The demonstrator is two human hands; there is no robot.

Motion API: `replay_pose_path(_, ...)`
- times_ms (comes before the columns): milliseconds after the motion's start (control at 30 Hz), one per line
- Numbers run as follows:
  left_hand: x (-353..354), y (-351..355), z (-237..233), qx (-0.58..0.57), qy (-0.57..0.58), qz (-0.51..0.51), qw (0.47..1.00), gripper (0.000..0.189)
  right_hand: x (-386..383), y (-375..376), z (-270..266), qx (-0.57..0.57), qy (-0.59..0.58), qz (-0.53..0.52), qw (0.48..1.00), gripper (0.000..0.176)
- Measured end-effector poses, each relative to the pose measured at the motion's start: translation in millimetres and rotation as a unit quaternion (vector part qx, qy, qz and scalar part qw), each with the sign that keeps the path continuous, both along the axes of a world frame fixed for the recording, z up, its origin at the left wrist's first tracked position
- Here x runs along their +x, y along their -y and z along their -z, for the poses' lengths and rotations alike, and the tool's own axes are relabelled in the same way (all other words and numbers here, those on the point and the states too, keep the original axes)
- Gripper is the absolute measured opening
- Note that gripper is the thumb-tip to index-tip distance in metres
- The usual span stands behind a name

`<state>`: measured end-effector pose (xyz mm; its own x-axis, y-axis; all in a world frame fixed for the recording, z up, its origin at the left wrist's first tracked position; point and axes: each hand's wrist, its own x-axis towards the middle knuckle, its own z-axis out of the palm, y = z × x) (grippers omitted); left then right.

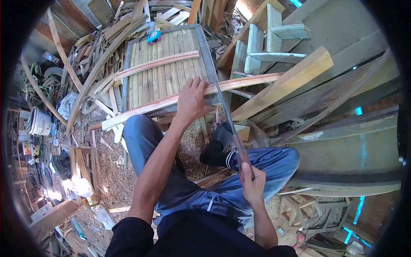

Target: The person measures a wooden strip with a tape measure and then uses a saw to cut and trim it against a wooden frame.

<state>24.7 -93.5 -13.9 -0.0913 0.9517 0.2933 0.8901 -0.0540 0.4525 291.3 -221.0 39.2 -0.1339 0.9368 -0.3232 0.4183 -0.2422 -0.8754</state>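
Observation:
A long, narrow wooden strip (150, 106) lies across the near end of a slatted wooden panel (160, 81) with a grey frame. My left hand (193, 99) is wrapped over this strip and grips it. In my right hand (253, 182) is the wooden handle of a long, thin saw (227, 112). Its blade slants up and to the left and crosses the strip just right of my left hand. Another curved strip (158, 64) rests farther up the panel, below a turquoise tape measure (154, 37).
A thick wooden beam (284, 81) slopes up to the right beneath the strip's far end. Pale wooden steps (267, 55) stand behind it. Scrap wood (115, 36) is piled at the upper left. A small wooden stool (296, 207) lies at the lower right.

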Motion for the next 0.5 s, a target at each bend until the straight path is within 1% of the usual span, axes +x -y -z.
replay_pose_path(133,-4,-4,0,-0.008,0.01,0.003,1.0,0.069,-9,-4,2,-0.005,-0.023,0.019,1.0,0.049)
replay_pose_path(200,-5,-6,5,0.005,0.007,-0.011,1.0,0.068,-15,-23,16,0.036,-0.028,-0.008,0.999,0.052)
replay_pose_path(233,-3,-3,8,0.002,0.007,-0.015,1.0,0.068,-26,-43,25,0.096,-0.002,-0.026,0.995,0.054)
replay_pose_path(267,1,0,9,0.002,0.016,-0.007,1.0,0.063,-44,-68,31,0.159,0.022,-0.036,0.986,0.055)
replay_pose_path(300,2,-2,5,0.008,0.02,0.002,1.0,0.058,-64,-97,28,0.144,0.014,-0.04,0.989,0.056)
replay_pose_path(333,0,-7,2,0.021,0.002,0.006,1.0,0.058,-86,-122,22,0.139,-0.002,-0.044,0.989,0.057)
replay_pose_path(367,-1,-8,8,0.021,-0.003,0.0,1.0,0.053,-103,-128,19,0.151,-0.019,-0.037,0.988,0.057)
replay_pose_path(400,-3,-7,15,0.018,-0.002,-0.007,1.0,0.048,-118,-132,19,0.19,0.019,-0.055,0.98,0.055)
replay_pose_path(433,-7,-7,14,0.02,-0.02,-0.007,1.0,0.057,-125,-137,22,0.228,0.064,-0.073,0.969,0.056)
replay_pose_path(467,-6,-4,15,0.027,-0.018,-0.009,0.999,0.057,-123,-139,31,0.235,0.066,-0.075,0.967,0.056)
replay_pose_path(500,-3,1,11,0.027,-0.005,-0.004,1.0,0.057,-117,-139,46,0.188,0.035,-0.064,0.979,0.055)
